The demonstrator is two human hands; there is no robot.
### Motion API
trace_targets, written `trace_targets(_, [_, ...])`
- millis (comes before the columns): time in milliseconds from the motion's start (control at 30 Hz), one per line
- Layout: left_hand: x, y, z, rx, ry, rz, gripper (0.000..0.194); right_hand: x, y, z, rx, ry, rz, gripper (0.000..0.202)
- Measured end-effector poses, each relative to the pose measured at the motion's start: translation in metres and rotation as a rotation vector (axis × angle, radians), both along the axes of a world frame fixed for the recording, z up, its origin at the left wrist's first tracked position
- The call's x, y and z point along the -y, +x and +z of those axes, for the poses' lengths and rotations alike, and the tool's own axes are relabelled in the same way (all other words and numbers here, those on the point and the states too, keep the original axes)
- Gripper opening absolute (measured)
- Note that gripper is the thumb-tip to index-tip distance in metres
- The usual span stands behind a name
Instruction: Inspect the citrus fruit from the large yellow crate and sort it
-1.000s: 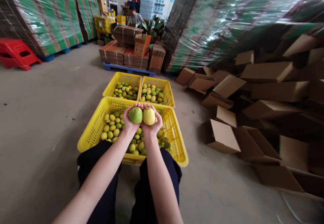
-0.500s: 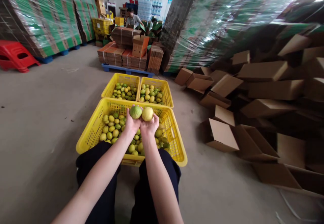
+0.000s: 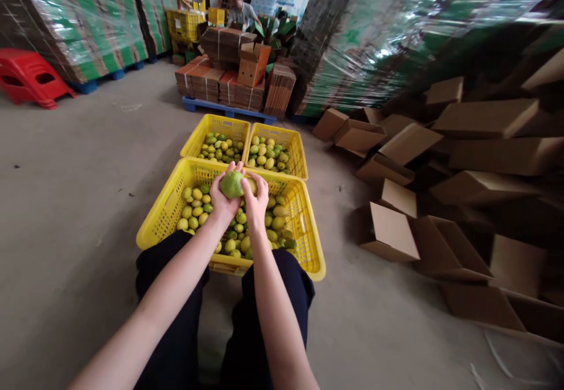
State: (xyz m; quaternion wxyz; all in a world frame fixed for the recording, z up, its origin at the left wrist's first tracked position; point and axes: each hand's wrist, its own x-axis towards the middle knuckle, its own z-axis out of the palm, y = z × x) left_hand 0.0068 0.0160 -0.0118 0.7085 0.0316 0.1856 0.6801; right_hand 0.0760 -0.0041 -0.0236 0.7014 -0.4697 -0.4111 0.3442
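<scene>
A green lemon (image 3: 231,184) rests in my left hand (image 3: 222,201), whose fingers curl up around it from below. Close beside it, my right hand (image 3: 257,199) is wrapped around a yellow lemon (image 3: 252,184), which is mostly hidden by the fingers and thumb. My right thumb is at the green lemon's edge. Both hands are over a big yellow crate (image 3: 155,214) in front of my knees. Loose green and yellow lemons (image 3: 194,209) cover its bottom.
Two smaller yellow crates, a left one (image 3: 188,141) and a right one (image 3: 300,152), hold more lemons behind. Cardboard boxes (image 3: 392,231) lie heaped at right. Flattened cartons (image 3: 207,78) are stacked on a blue pallet (image 3: 227,110). A person (image 3: 241,14) is beyond; a red stool (image 3: 33,76) stands left.
My right hand has turned from palm-up to fingers over the yellow lemon, drawing it closer to the green one. The view has tilted down slightly.
</scene>
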Motion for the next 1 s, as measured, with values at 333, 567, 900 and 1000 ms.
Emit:
trace_targets(333, [0.005,0.012,0.000,-0.093,0.111,-0.191,0.039,0.016,0.017,0.021,0.260,0.062,0.089,0.060])
trace_targets(567, [0.003,0.022,-0.013,-0.209,0.014,-0.221,0.037,0.013,0.012,0.014,0.074,0.047,0.112,0.043])
trace_targets(900, [0.008,0.002,-0.004,-0.595,0.131,-0.359,0.040,0.014,0.046,0.030,-0.107,0.122,-0.129,0.053])
trace_targets(1000, [0.008,-0.002,0.004,-0.576,0.287,-0.108,0.056,0.019,0.052,0.036,0.045,0.157,-0.183,0.061])
